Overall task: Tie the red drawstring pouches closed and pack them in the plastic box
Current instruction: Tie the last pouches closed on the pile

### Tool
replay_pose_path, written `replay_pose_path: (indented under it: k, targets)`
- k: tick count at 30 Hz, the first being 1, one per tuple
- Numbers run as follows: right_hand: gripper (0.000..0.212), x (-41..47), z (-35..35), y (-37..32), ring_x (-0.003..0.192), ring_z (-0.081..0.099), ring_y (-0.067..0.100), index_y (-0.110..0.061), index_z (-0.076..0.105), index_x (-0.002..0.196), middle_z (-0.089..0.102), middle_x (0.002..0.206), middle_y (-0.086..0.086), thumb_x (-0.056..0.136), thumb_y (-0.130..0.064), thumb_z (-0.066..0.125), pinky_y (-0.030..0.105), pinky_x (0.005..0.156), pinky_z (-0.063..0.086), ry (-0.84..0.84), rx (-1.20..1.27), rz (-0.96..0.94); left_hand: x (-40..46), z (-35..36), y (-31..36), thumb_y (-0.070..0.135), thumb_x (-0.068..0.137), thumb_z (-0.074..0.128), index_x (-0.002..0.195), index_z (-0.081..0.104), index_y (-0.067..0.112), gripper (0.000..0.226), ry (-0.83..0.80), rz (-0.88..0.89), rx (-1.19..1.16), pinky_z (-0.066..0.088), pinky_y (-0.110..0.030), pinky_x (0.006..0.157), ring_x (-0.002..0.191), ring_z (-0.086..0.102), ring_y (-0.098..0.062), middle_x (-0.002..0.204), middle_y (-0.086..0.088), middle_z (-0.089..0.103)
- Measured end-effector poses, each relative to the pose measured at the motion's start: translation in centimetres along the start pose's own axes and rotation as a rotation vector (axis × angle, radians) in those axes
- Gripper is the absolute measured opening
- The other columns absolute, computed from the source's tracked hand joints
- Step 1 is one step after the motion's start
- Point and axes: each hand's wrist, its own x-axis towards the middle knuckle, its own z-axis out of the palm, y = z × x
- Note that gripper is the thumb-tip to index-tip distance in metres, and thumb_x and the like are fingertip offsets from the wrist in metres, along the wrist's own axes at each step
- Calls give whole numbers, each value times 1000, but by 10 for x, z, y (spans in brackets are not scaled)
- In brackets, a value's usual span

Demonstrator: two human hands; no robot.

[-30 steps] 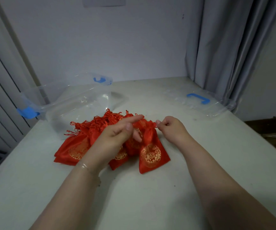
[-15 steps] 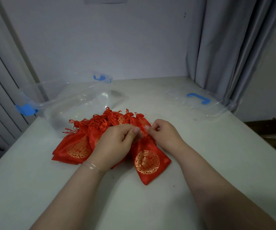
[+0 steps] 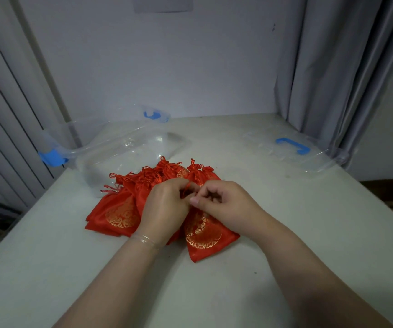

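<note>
White desk point(image 3: 285, 233) carries everything, pushed into a corner with grey curtain point(image 3: 332, 67) on the right side. Clear plastic box point(image 3: 124, 150) with blue latches sits open far-left, just behind the pile, looks empty so far, probably parked there so a tied pouch is a short reach away. Its clear lid point(image 3: 294, 150) with blue handle lies flat well apart to the far right, out of the working area. Pile of red drawstring pouches point(image 3: 119, 209) with gold print is fanned out near centre, cord ends pointing toward the box. The pouch I'm working point(image 3: 205, 235) lies nearest me, flat on the desk, neck end up under my hands so the desk takes its weight while I tie. My left hand point(image 3: 164, 209) is curled over the neck, its grip pinching the thin red drawstring point(image 3: 186, 188), a loop of cord showing above my fingers. My right hand point(image 3: 223, 202) sits touching it, fingers curled, thumb and forefinger pinched together at the same cord, likely forming the knot. Nothing packed yet by my read.
</note>
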Motion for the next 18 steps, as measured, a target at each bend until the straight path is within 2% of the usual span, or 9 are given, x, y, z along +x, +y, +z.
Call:
replay_pose_path:
  k: [2,3,6,8,10,12,15,18]
  targets:
    - [33,0,3,-1,53,51,6,-19,62,68,61,56,-6,83,-49,60,33,59,45,31,-9,16,0,1,-1,8,77,67,75,69,20,12,22,40,18,50,-32,63,66,57,-3,68,13,63]
    - [37,0,1,0,55,55,8,-19,62,71,62,57,-5,84,-52,56,36,61,48,104,-14,26,0,2,-1,10,78,68,72,67,21,13,38,62,30,49,-31,62,64,55,-1,65,14,61]
    - [40,4,-7,2,50,48,5,-21,58,75,58,57,-10,88,-57,48,30,54,39,322,-66,56,0,3,-1,15,78,73,78,72,26,11,44,135,32,45,-21,62,68,56,0,71,17,63]
    - [45,5,-9,2,50,45,3,-23,54,72,54,53,-17,81,-67,46,25,56,34,306,-60,120,0,4,-1,15,79,70,80,72,24,9,36,217,94,45,-23,64,73,58,-5,75,12,65]
    - [56,6,-4,3,55,48,2,-21,55,71,61,59,-13,73,-76,45,28,61,41,227,-54,188,0,7,-2,14,77,63,78,69,17,7,40,295,186,48,-32,63,74,60,-16,74,5,64]
    - [49,7,1,6,58,50,6,-18,58,71,63,64,-6,79,-66,52,29,62,42,180,-72,212,-1,8,-1,12,74,56,77,67,15,12,32,336,262,47,-36,62,73,56,-19,71,3,62]
    - [27,8,-4,6,62,53,10,-14,59,71,64,67,-3,90,-33,58,28,65,42,166,3,200,0,7,-3,10,70,58,79,70,19,17,35,374,283,44,-30,66,76,53,-16,72,7,63]
    - [25,8,-9,4,58,52,11,-15,57,68,60,66,1,91,-26,59,25,60,42,137,41,232,2,4,-5,10,73,63,80,72,20,15,58,376,248,42,-26,73,80,54,-15,74,11,65]
